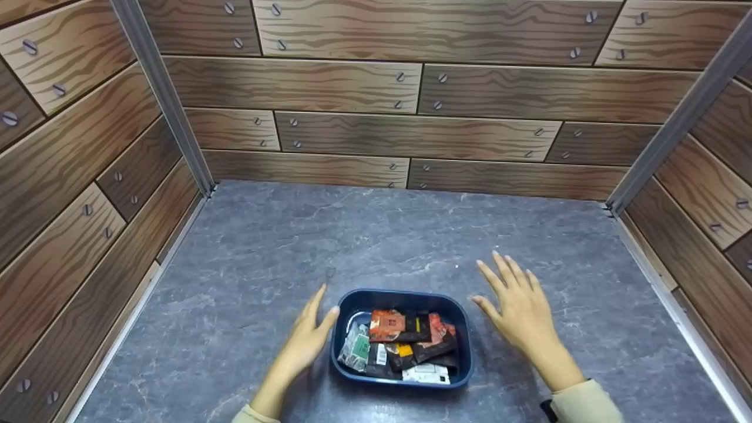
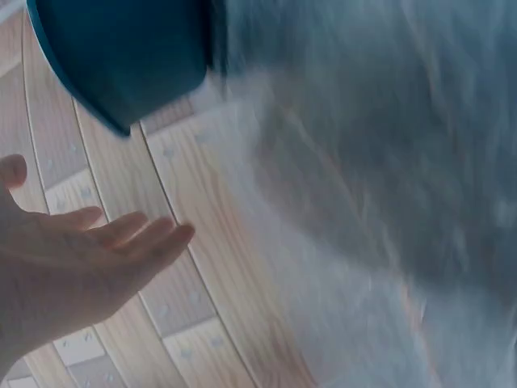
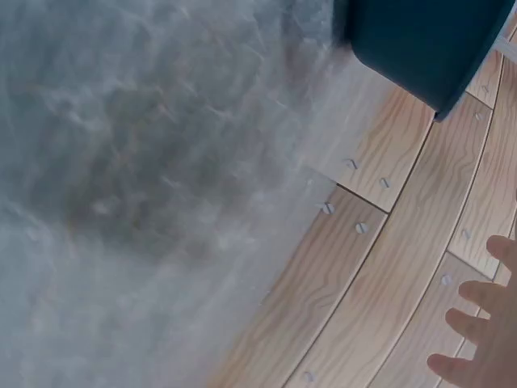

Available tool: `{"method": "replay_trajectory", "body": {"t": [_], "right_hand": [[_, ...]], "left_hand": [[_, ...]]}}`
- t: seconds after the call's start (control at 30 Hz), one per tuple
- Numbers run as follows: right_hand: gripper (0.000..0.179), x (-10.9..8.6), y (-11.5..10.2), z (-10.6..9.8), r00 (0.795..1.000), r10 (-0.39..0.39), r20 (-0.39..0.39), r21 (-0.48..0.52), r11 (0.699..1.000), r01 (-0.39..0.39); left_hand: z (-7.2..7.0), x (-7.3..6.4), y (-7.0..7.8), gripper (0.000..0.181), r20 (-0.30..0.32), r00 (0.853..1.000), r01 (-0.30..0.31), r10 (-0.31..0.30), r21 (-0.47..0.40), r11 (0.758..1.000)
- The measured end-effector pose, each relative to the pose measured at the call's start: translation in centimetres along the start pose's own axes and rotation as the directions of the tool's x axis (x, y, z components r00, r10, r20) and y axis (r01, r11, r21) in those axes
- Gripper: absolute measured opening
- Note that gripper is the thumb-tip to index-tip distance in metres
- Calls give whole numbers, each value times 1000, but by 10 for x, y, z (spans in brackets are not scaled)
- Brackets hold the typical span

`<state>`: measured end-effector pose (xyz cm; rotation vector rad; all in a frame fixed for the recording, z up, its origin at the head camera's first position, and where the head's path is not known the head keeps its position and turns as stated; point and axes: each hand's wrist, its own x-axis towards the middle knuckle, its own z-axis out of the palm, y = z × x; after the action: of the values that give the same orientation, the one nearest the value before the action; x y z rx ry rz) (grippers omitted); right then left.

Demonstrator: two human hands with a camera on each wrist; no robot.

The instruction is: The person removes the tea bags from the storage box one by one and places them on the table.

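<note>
Blue bin [image 1: 405, 296], a smooth-walled rounded rectangle with a slim lip, sits at six o'clock on the grey, white-veined, marble-patterned tabletop [image 1: 376, 235]. Inside, flat packets overlap loosely: a glossy orange packet [image 1: 388, 323] towards twelve o'clock, a red-and-black packet [image 1: 437, 335] at three, a pale printed packet [image 1: 426, 374] at five, a dark packet with a barcode [image 1: 380, 356] at seven, and a crinkled see-through packet with a green label [image 1: 354, 349] near nine.

At the bin's nine o'clock, the left hand [image 1: 308, 338] has straight fingers and a thumb standing apart from them, just beside the rim, holding nothing. Between two and three o'clock, farther from the bin, the right hand [image 1: 520, 308] is spread and holds nothing, fingertips towards eleven; a black band [image 1: 549, 410] shows by its beige cloth sleeve [image 1: 587, 404].

Wood-grain panels [image 1: 411, 88] printed with slotted screw heads rise at twelve o'clock, between straight grey metal posts [image 1: 166, 106].
</note>
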<state>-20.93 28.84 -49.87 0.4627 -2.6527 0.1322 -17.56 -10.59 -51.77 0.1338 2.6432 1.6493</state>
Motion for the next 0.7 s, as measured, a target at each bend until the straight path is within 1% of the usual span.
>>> {"method": "replay_trajectory", "body": {"t": [0.07, 0.13, 0.2, 0.3, 0.4, 0.47, 0.53, 0.63, 0.7], "right_hand": [[67, 4, -1, -5, 999, -38, -10, -13, 999, 38], [66, 8, -3, -9, 997, -78, -15, -19, 997, 78], [63, 11, -5, -13, 992, -124, -25, -26, 992, 124], [62, 15, -14, -15, 978, -207, -38, -34, 978, 206], [61, 19, -24, -17, 953, -300, -37, -39, 954, 298], [58, 22, -31, -18, 937, -349, -23, -35, 937, 348], [58, 25, -39, -18, 922, -387, 5, -34, 922, 387], [58, 28, -52, -18, 904, -422, 66, -32, 905, 424], [58, 30, -61, -17, 886, -451, 108, -41, 888, 457]], "left_hand": [[6, -1, 2, 66, 38, 999, 33, -28, -131, 991], [11, -1, 4, 66, 75, 996, 65, -48, -239, 969], [14, 0, 4, 67, 117, 990, 107, -73, -316, 943], [15, 0, 2, 66, 167, 980, 169, -110, -392, 904], [15, -1, -2, 63, 181, 973, 212, -145, -442, 871], [16, -2, -5, 59, 171, 973, 216, -152, -461, 861], [16, -2, -8, 55, 157, 976, 207, -149, -469, 859], [18, -3, -11, 52, 144, 980, 192, -140, -473, 860], [18, -3, -13, 51, 142, 981, 187, -134, -484, 855]]}}
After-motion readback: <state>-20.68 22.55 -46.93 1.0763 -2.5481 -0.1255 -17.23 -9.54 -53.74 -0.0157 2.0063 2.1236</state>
